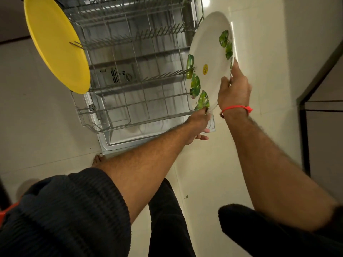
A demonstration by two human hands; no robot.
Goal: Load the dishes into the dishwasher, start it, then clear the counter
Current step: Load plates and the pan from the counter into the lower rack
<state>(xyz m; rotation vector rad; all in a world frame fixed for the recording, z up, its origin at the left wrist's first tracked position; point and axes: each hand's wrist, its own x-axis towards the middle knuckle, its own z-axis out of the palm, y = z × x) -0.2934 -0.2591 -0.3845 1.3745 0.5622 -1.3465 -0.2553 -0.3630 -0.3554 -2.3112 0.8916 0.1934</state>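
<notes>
A white plate point(209, 52) with green leaf prints and a small yellow sticker is held on edge at the right side of the pulled-out lower dishwasher rack point(130, 78). My right hand point(234, 88) grips its right rim, thumb on the face. My left hand point(199, 125) pinches its bottom edge from below. A yellow plate point(55, 45) stands upright in the tines at the rack's left side.
The open dishwasher door point(118, 143) lies flat under the rack, above a pale tiled floor point(259, 52). A dark-framed cabinet point(319, 115) stands at the right. My bare foot point(97, 160) is by the door's near corner.
</notes>
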